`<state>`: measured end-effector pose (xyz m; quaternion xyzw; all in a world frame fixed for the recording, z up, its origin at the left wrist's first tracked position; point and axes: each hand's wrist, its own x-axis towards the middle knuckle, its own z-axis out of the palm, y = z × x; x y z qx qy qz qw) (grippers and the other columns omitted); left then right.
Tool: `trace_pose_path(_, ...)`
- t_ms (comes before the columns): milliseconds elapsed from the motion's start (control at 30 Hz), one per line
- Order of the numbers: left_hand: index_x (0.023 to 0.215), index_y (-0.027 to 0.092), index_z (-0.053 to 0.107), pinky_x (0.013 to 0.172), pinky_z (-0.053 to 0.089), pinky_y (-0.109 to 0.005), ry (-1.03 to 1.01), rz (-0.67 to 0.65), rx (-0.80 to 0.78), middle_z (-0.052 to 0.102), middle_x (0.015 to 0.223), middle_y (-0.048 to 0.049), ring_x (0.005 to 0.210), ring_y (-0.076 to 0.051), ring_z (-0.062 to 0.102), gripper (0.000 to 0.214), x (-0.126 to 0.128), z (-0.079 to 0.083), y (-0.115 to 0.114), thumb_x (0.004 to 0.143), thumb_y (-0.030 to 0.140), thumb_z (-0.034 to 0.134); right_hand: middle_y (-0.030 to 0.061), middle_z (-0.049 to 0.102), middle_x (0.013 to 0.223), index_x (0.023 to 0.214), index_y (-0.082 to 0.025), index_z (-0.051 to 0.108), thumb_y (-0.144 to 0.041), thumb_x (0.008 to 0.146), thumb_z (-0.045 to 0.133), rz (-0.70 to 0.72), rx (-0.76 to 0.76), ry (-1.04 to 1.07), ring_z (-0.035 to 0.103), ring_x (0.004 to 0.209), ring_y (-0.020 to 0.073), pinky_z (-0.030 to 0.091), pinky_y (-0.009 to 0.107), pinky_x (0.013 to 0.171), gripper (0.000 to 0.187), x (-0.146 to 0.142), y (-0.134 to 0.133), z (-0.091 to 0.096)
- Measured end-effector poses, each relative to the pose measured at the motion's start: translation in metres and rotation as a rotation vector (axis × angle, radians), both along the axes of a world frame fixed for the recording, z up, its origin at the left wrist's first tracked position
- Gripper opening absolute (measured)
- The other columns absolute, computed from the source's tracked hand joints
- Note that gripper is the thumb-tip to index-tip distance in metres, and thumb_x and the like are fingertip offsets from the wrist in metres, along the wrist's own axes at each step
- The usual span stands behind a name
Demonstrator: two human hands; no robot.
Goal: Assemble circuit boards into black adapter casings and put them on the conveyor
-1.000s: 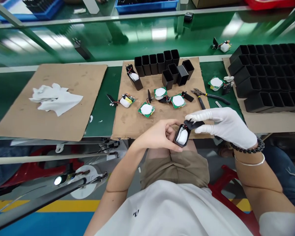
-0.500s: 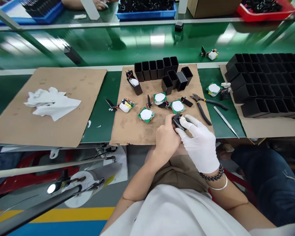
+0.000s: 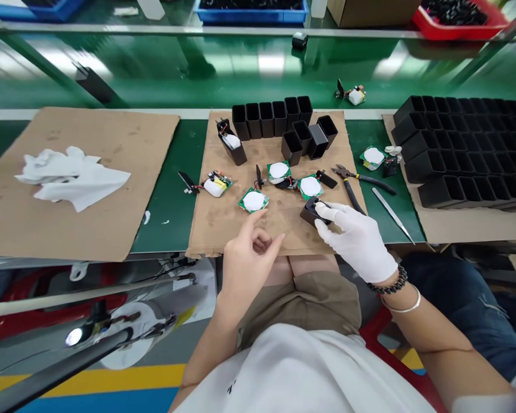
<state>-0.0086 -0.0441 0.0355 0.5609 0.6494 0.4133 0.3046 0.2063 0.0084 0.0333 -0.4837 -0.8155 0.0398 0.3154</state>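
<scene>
Black case (image 3: 308,214), long axis slanting toward right hand (image 3: 356,236) pinching it; left hand (image 3: 244,257) spread.

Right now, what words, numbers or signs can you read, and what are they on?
No readable text anywhere.
Small dark mark on the white shirt: too small to read.
Black case in the gloved right hand: no writing visible.
White-topped green boards: any print is too small to read.

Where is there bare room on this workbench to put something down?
Bare spots: the left cardboard in front of the white cloth, and front-left on the middle cardboard, between the green strip and the left hand. It's crowded farther back there, among circuit boards and black cases.
</scene>
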Motion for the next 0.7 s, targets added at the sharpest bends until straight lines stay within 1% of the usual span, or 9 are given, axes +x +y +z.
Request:
trace_pose_path(100, 0.122, 0.019, 0.066, 0.063, 0.050, -0.019, 0.002, 0.016, 0.040, 0.061, 0.064, 0.0087, 0.058, -0.008, 0.057, 0.034, -0.004, -0.004, -0.004, 0.088, 0.024, 0.072, 0.0041, 0.082, 0.114, 0.113, -0.025, 0.079, -0.021, 0.094, 0.065, 0.061, 0.021, 0.011, 0.081, 0.095, 0.0217, 0.066, 0.031, 0.079, 0.024, 0.006, 0.003, 0.008)
trace_pose_path(200, 0.117, 0.018, 0.068, 0.065, 0.051, -0.018, 0.010, 0.041, 0.091, 0.062, 0.064, 0.0078, 0.059, -0.008, 0.057, 0.028, -0.007, -0.006, -0.007, 0.090, 0.023, 0.070, 0.0057, 0.080, 0.120, 0.118, -0.025, 0.078, -0.021, 0.093, 0.068, 0.066, 0.071, 0.063, 0.080, 0.098, 0.0223, 0.066, 0.030, 0.083, 0.027, 0.007, 0.000, 0.015)
trace_pose_path(267, 0.113, 0.019, 0.069, 0.065, 0.051, -0.018, 0.013, 0.064, 0.114, 0.062, 0.064, 0.0073, 0.059, -0.008, 0.057, 0.023, -0.009, -0.007, -0.008, 0.090, 0.023, 0.070, 0.0071, 0.080, 0.118, 0.117, -0.025, 0.078, -0.021, 0.094, 0.067, 0.077, 0.016, 0.041, 0.080, 0.098, 0.0238, 0.067, 0.032, 0.083, 0.026, 0.004, -0.002, 0.011)
trace_pose_path(367, 0.107, 0.019, 0.071, 0.067, 0.052, -0.019, -0.007, 0.062, 0.111, 0.062, 0.066, 0.0058, 0.060, -0.009, 0.058, 0.017, -0.006, -0.011, -0.004, 0.091, 0.023, 0.069, 0.0065, 0.080, 0.117, 0.119, -0.026, 0.077, -0.021, 0.096, 0.064, 0.116, -0.087, 0.001, 0.080, 0.099, 0.0231, 0.068, 0.033, 0.084, 0.027, -0.001, -0.003, -0.004)
trace_pose_path(467, 0.119, 0.019, 0.070, 0.067, 0.053, -0.021, -0.097, -0.059, 0.082, 0.068, 0.081, 0.0007, 0.068, -0.011, 0.062, 0.029, 0.004, -0.015, 0.008, 0.090, 0.024, 0.070, 0.0073, 0.076, 0.132, 0.128, -0.026, 0.073, -0.022, 0.098, 0.065, 0.140, -0.104, 0.007, 0.077, 0.114, 0.0230, 0.067, 0.035, 0.096, 0.032, -0.002, -0.003, -0.015)
trace_pose_path(533, 0.131, 0.019, 0.067, 0.066, 0.053, -0.021, -0.181, -0.189, 0.082, 0.069, 0.093, -0.0031, 0.074, -0.012, 0.063, 0.040, 0.014, -0.018, 0.020, 0.092, 0.027, 0.069, 0.0096, 0.073, 0.137, 0.133, -0.025, 0.070, -0.023, 0.099, 0.064, 0.132, -0.069, 0.001, 0.076, 0.119, 0.0253, 0.066, 0.037, 0.098, 0.035, -0.001, -0.005, -0.018)
trace_pose_path(567, 0.132, 0.020, 0.068, 0.066, 0.052, -0.022, -0.226, -0.240, 0.086, 0.068, 0.096, -0.0042, 0.074, -0.012, 0.062, 0.040, 0.018, -0.019, 0.026, 0.094, 0.030, 0.068, 0.0105, 0.072, 0.139, 0.135, -0.024, 0.069, -0.023, 0.099, 0.062, 0.117, -0.049, -0.012, 0.076, 0.119, 0.0263, 0.067, 0.038, 0.096, 0.036, -0.001, -0.006, -0.019)
trace_pose_path(633, 0.123, 0.020, 0.073, 0.064, 0.050, -0.022, -0.330, -0.265, 0.085, 0.065, 0.094, -0.0043, 0.069, -0.011, 0.059, 0.031, 0.027, -0.021, 0.038, 0.099, 0.037, 0.061, 0.0114, 0.071, 0.140, 0.138, -0.025, 0.067, -0.023, 0.100, 0.060, 0.083, -0.018, -0.053, 0.077, 0.116, 0.0276, 0.067, 0.039, 0.092, 0.039, -0.002, -0.009, -0.021)
trace_pose_path(700, 0.106, 0.019, 0.076, 0.058, 0.047, -0.022, -0.448, -0.225, 0.046, 0.064, 0.086, -0.0028, 0.061, -0.009, 0.054, 0.031, 0.035, -0.024, 0.049, 0.100, 0.044, 0.058, 0.0122, 0.069, 0.142, 0.139, -0.025, 0.067, -0.023, 0.101, 0.059, 0.059, -0.002, -0.105, 0.078, 0.111, 0.0283, 0.067, 0.039, 0.089, 0.039, -0.003, -0.011, -0.022)
